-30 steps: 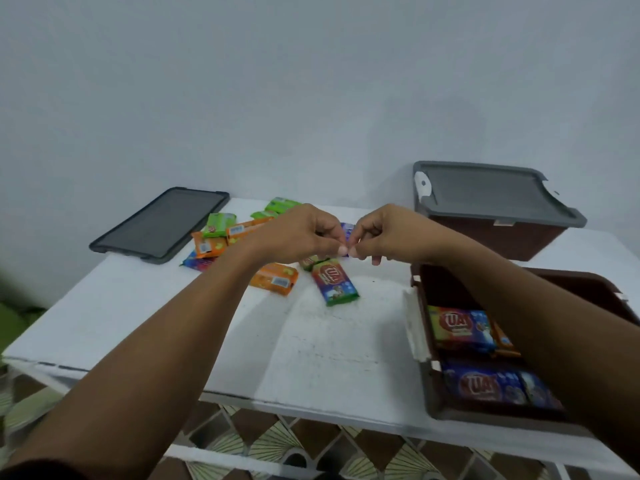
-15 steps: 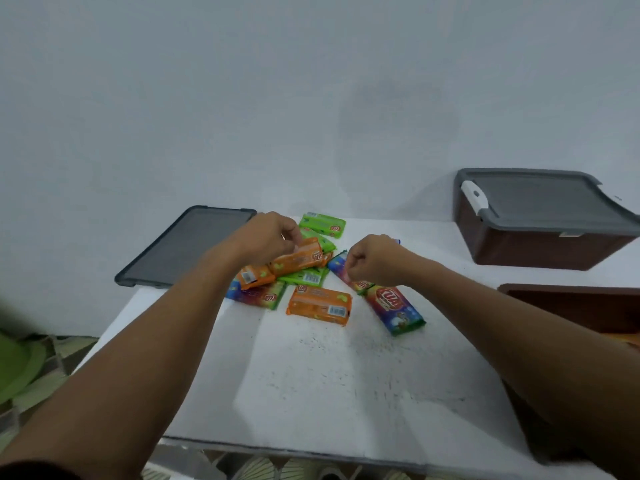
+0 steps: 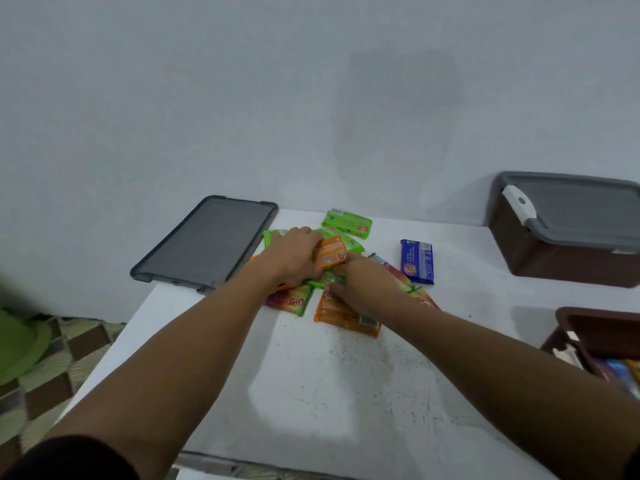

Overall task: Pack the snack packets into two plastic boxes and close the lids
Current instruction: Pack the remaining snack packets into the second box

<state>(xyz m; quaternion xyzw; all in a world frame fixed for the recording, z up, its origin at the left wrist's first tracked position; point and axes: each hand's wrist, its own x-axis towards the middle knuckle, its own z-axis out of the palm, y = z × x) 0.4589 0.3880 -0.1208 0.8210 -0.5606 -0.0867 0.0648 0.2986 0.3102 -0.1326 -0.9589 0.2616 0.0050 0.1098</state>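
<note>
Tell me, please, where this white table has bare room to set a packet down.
Bare: the near half of the table, in front of the packet pile; the strip between the blue packet and the closed box. Crowded: the pile, beside the loose lid, under the left hand and right hand.

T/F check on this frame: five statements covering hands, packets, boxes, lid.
1. The left hand grips an orange packet. True.
2. The dark-blue packet is in the right hand. False: it lies untouched on the table, right of the pile.
3. The back-right box is closed. True.
4. The loose grey lid lies right of the pile. False: it lies left of it.
5. The near-right box is closed. False: it is open, with packets inside.
</note>
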